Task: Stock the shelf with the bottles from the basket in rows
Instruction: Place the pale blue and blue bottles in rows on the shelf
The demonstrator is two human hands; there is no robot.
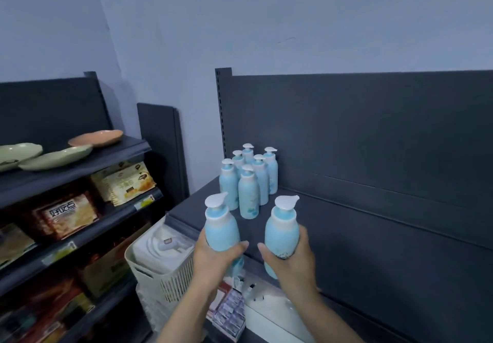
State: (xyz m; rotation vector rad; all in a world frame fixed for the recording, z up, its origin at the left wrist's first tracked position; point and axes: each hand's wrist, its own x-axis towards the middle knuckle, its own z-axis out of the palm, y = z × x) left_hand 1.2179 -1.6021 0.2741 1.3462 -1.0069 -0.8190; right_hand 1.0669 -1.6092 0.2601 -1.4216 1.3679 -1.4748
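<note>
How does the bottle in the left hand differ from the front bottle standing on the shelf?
The left-hand bottle is gripped by the left hand at the shelf edge; the front shelf bottle stands free, farther back, among five others. Both have blue bodies, white pumps.

Head-worn view, downward, near shelf

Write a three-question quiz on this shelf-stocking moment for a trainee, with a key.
1. True or false: the left hand and the right hand each grip a bottle.
2. How many bottles already stand on the shelf? A four, B six, C nine.
3. Fill in: the basket sits to the ____ of both hands.
Key: 1 true; 2 B; 3 left.
</note>
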